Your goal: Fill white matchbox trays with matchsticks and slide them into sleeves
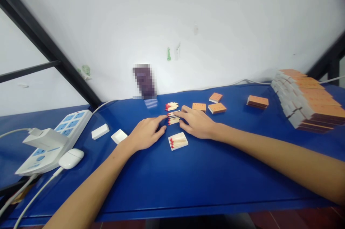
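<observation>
On the blue tabletop lies a small pile of red-tipped matches (174, 119), between my two hands. My left hand (145, 133) reaches in from the left, its index fingertip at the red heads and its thumb held apart below. From the right, my right hand (199, 123) lays its index finger over the plain ends, thumb spread lower down. Both hands are open; the other fingers are partly hidden. Just behind sits a second group of matches (171, 106). Nearer me is a white matchbox tray (178, 140) with several matches in it.
An empty white tray (118, 136) and a white block-shaped piece (100, 131) lie left. Orange matchboxes (217, 108) lie right, before a large stack of matchboxes (309, 101). A power strip (72, 132), white earbud case (71, 158) and cables occupy the left. The wall (215, 24) stands behind.
</observation>
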Available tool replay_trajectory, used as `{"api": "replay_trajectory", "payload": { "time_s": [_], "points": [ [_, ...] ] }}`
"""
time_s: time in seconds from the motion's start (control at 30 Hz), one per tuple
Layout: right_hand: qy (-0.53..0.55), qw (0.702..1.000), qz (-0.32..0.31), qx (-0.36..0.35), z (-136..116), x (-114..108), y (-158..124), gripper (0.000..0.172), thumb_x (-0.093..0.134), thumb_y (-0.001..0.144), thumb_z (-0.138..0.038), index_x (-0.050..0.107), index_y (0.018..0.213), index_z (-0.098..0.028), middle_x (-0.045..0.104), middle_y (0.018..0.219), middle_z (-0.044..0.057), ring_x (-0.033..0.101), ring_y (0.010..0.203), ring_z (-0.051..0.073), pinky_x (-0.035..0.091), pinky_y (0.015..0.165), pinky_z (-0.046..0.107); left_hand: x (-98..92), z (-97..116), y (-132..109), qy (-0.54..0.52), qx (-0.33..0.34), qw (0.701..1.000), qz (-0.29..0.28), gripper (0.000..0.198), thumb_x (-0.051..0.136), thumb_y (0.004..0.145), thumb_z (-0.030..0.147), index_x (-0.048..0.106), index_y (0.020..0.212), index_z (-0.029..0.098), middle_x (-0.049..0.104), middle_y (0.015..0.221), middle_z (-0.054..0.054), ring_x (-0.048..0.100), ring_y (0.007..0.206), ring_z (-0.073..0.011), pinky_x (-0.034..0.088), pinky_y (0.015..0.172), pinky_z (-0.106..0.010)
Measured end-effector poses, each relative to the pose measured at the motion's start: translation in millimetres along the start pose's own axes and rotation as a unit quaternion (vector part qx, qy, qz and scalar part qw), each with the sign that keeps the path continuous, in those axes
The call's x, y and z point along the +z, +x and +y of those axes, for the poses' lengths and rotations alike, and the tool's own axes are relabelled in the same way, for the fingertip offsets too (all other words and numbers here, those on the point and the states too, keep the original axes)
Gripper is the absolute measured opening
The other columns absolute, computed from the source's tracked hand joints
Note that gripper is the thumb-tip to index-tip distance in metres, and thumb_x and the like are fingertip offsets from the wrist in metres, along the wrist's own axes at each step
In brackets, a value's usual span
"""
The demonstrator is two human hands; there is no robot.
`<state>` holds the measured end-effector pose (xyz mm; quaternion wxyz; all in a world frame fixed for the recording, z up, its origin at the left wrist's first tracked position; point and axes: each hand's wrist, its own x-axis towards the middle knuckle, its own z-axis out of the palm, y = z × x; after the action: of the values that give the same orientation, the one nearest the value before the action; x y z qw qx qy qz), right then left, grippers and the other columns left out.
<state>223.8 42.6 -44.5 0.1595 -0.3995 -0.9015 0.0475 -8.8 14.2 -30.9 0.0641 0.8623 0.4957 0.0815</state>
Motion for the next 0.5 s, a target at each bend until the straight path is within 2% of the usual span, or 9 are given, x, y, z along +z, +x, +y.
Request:
{"api": "replay_trajectory", "payload": {
  "time_s": [0.23, 0.5],
  "points": [
    [-0.003, 1.0, -0.009, -0.003, 0.6, -0.6, -0.3, 0.041, 0.039, 0.099, -0.03, 0.059, 0.133, -0.02, 0.056, 0.103, 0.008, 0.053, 0.072, 0.016, 0.037, 0.066, 0.029, 0.1, 0.2, 0.3, 0.001, 0.0, 1.0, 0.001, 0.048, 0.038, 0.099, 0.041, 0.05, 0.141, 0.019, 0.068, 0.082, -0.005, 0.065, 0.078, -0.0211, 0.046, 0.074, -0.031],
    [0.02, 1.0, -0.01, -0.007, 1.1, -0.8, -0.6, 0.037, 0.041, 0.099, -0.027, 0.064, 0.127, -0.02, 0.056, 0.102, 0.008, 0.053, 0.074, 0.015, 0.037, 0.068, 0.029, -0.2, 0.7, 0.5, 0.004, -0.004, 1.0, -0.006, 0.049, 0.039, 0.099, 0.04, 0.048, 0.142, 0.018, 0.069, 0.085, -0.005, 0.065, 0.081, -0.0215, 0.046, 0.077, -0.032]
  ]
}}
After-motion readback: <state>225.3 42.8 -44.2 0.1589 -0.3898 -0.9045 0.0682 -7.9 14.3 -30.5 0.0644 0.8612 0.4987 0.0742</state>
